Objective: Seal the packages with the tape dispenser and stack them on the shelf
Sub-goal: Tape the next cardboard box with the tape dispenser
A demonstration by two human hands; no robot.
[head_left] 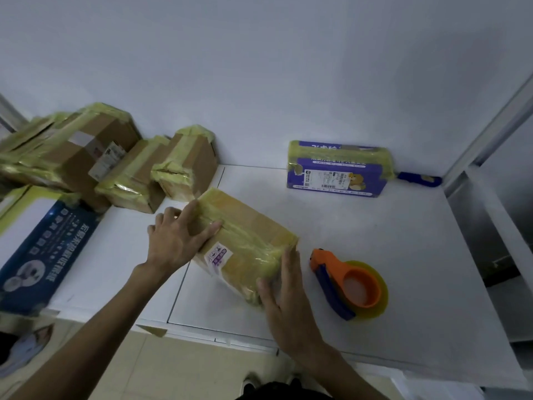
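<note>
Centre package on table: tape-wrapped, looks sealed. Left hand, right hand flat against its ends, fingers straight, gripping nothing. Tape dispenser idle, lower right. Taped boxes piled upper left, purple package upper right. Left: stack this one.

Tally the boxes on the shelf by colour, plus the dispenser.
Brown boxes: 4 clear; the far-left pile is too blurred to count
Purple box: 1
Blue box: 1
Dispenser: 1
Total: 7
</note>
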